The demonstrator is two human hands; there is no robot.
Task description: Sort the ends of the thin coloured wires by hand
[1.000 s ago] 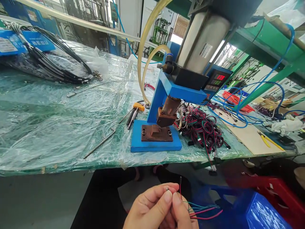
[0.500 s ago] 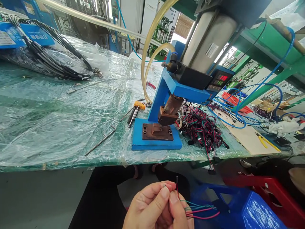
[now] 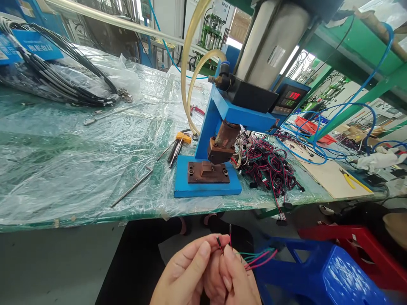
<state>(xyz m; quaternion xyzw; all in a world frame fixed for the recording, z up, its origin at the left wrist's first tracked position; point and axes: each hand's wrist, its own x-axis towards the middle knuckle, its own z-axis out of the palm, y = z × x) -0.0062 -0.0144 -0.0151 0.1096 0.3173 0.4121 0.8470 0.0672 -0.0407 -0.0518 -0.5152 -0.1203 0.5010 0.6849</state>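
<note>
Both hands are together at the bottom middle of the head view, around a thin wire harness [image 3: 259,259] with pink and green wires. My right hand [image 3: 240,277] pinches wires between thumb and fingers; their loose run trails to the right. My left hand [image 3: 184,269] is curled, its thumb resting back along the index finger. A small black connector [image 3: 218,242] lies against that index fingertip, while a second slim black connector [image 3: 230,229] sticks up above the right fingers. My palms and lower fingers hide part of the wires.
Ahead stands a blue press [image 3: 208,188] with a lit display. To its right lie a tangled heap of wires [image 3: 270,163] and yellow-handled pliers [image 3: 352,180]. Hex keys [image 3: 133,186] rest on the plastic-covered table [image 3: 79,169]. Blue [image 3: 346,271] and red stools [image 3: 356,243] stand at right.
The left thumb has slid back to the left, uncovering the small black connector. Both hands are slightly farther left, and the trailing wires have shifted left and up.
</note>
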